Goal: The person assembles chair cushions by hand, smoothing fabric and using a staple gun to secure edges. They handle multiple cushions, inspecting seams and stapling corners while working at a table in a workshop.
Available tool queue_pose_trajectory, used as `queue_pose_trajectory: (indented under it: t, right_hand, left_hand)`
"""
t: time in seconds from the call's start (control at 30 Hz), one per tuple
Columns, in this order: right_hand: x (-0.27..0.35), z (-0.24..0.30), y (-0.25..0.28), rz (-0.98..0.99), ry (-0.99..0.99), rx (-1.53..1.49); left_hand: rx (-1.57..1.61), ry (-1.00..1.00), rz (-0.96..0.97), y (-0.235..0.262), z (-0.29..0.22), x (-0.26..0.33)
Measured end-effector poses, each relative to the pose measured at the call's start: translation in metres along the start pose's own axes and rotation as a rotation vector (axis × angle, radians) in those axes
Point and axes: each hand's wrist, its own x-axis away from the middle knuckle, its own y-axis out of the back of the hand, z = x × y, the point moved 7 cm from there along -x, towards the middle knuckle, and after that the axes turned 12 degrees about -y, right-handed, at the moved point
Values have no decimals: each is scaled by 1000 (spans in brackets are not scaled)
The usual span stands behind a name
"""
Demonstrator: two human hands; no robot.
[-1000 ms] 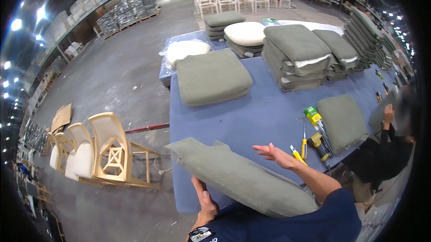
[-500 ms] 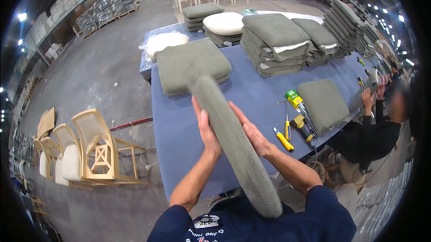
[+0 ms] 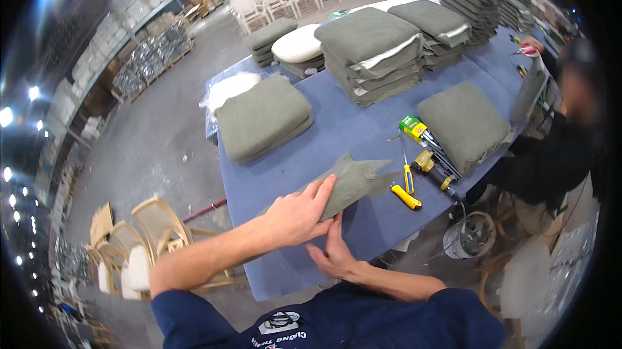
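Observation:
A grey-green seat cushion (image 3: 356,184) is held at an angle over the near part of the blue table, with loose fabric corners at its far end. My left hand (image 3: 301,213) lies over its upper side, fingers closed on it, and my left forearm hides much of the rest. Just below, my right hand (image 3: 337,255) has its thumb apart from the fingers, with the fingertips at the cushion's lower edge. Right of the cushion lie a yellow utility knife (image 3: 406,197), a yellow-handled screwdriver (image 3: 408,177) and a yellow-black power tool (image 3: 435,173).
Two stacked cushions (image 3: 264,119) sit left on the blue table (image 3: 285,265). Taller cushion stacks (image 3: 369,51) stand behind. One cushion (image 3: 465,125) lies right, near a co-worker (image 3: 551,142). Wooden chairs (image 3: 152,232) stand left, and a bucket (image 3: 470,236) is below the table's right edge.
The cushion has gone from standing on edge between both palms to lying slanted under my left hand. My right hand has moved down to its near edge. The view has tilted.

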Motion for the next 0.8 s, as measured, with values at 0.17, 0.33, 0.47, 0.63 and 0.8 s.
queue_pose_trajectory:
  t: [0.17, 0.33, 0.47, 0.63, 0.8]
  right_hand:
    - [2, 51, 153, -236, 275, -16]
    - [-104, 50, 227, -237, 108, -273]
    - [-123, -55, 125, 303, -228, -510]
    - [-102, -71, 97, 317, -354, -726]
    - [-65, -31, 113, 149, -33, -176]
  left_hand:
    - [-82, -135, 70, 13, 4, 15]
    - [-138, -254, 117, 13, -9, 22]
    - [-251, -119, 103, 35, -7, 16]
    - [-732, 87, -419, 28, -7, 34]
    - [-819, -118, -723, 2, 1, 48]
